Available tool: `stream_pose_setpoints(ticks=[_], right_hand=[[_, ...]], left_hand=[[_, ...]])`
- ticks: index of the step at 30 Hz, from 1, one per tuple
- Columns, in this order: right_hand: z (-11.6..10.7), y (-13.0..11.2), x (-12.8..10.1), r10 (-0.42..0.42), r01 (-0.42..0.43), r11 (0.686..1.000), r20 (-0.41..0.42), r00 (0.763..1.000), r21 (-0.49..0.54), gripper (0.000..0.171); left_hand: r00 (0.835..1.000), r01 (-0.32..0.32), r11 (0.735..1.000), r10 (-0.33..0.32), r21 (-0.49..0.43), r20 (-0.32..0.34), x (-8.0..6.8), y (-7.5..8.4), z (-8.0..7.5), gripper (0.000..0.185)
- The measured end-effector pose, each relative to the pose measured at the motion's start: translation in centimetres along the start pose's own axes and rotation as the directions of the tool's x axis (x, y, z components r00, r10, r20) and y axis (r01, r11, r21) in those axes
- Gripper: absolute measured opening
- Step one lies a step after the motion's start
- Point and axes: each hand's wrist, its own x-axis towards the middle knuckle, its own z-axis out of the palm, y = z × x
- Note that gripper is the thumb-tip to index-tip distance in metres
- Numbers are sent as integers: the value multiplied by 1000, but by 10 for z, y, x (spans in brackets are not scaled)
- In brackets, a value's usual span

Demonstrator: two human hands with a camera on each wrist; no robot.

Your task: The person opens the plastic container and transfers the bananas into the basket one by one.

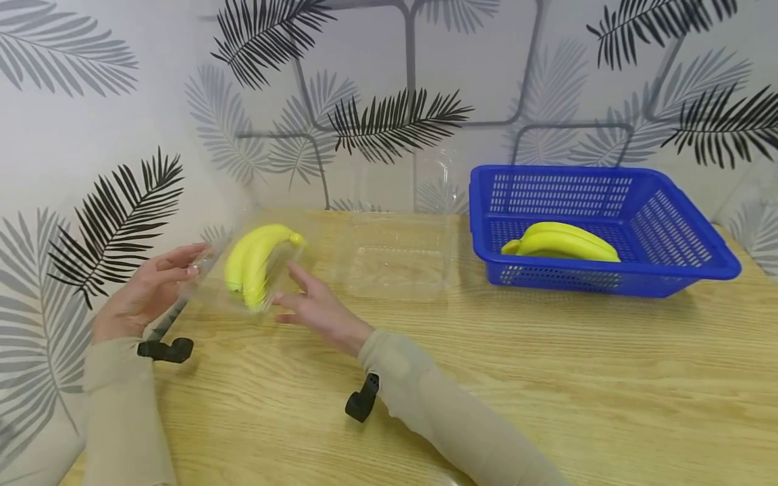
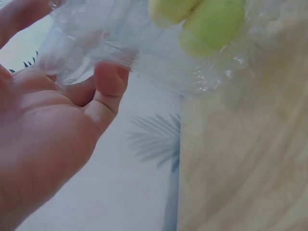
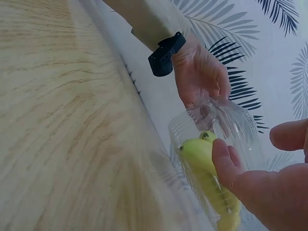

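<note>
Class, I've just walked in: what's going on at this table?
A person's left hand grips one end of a clear container with a banana bunch inside. The right hand, fingers apart, is at the container's other side. Near the wall, an open second container stands on the wooden table, left of a blue basket holding another bunch.

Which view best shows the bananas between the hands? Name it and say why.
The head view: the bananas show there from stem to tips. The left wrist view catches only two ends at the top edge; the right wrist view shows them partly behind the right hand.
</note>
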Motion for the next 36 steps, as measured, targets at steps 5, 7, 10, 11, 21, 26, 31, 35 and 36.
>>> stream_pose_setpoints(ticks=[5, 7, 10, 11, 21, 26, 31, 35, 36], right_hand=[[-8, -17, -6, -129, 124, 989, -47, 991, -86, 65], [-14, -25, -9, -154, 147, 985, -80, 985, -90, 62], [-24, -41, -15, -185, 176, 981, -131, 974, -77, 61], [-28, -47, -18, -189, 179, 981, -148, 971, -80, 62], [-76, -94, -67, -282, 239, 951, -230, 932, -195, 60], [-109, -107, -97, -296, 236, 940, -249, 922, -244, 58], [-138, -115, -128, -271, 169, 930, -298, 915, -327, 57], [-155, -119, -153, -234, 108, 929, -334, 913, -354, 56], [-158, -120, -158, -231, 101, 928, -339, 912, -359, 56]], left_hand=[[1000, -19, 999, 18, 39, 10, 5, 16, 16, 49], [999, -22, 997, 20, 69, 33, 10, 21, 26, 50], [994, -50, 995, 42, 84, 99, 20, 25, 43, 52], [991, -63, 995, 54, 77, 119, 24, 26, 50, 53], [996, -41, 999, 44, -34, 76, 46, 36, 140, 53], [998, -2, 996, 7, -91, 61, 57, 28, 184, 54], [1000, 8, 997, -6, -79, 23, 59, 15, 228, 56], [999, 32, 999, -31, -23, 19, 58, 5, 262, 64], [999, 38, 999, -38, -13, 22, 57, 4, 269, 66]])
